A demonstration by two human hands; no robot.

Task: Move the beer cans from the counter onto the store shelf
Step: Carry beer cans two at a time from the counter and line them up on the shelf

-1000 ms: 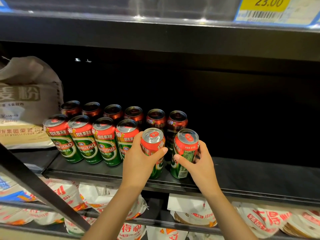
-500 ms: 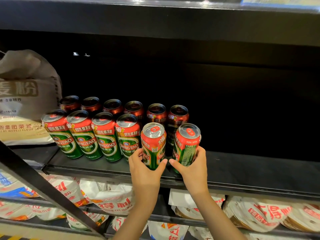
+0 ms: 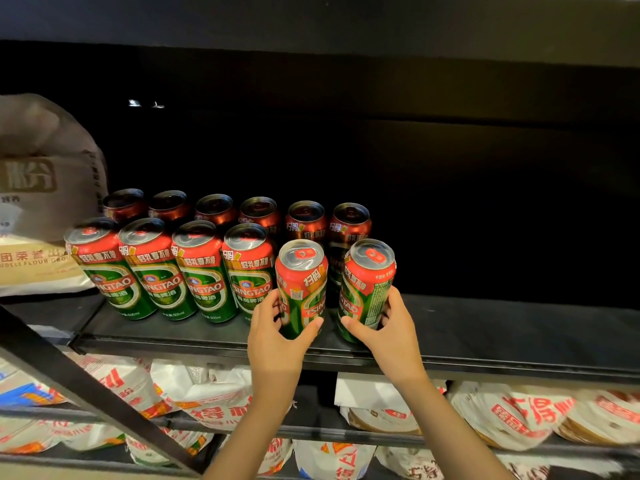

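1. A can (image 3: 300, 289) was clasped low by the left hand (image 3: 277, 341), fingers curled round it.
2. Another can (image 3: 367, 289) was clasped likewise by the right hand (image 3: 391, 337).
3. Both were held at the shelf (image 3: 519, 327) front, beside two can rows (image 3: 194, 251).

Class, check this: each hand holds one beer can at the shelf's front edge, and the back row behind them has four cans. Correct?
Not quite. The head view shows the back row has six cans, not four. Left hand and right hand do each hold one can at the shelf front.

beer cans (image 3: 221, 258): red-green, upright | two rows on store shelf (image 3: 485, 327) | front-right two near edge
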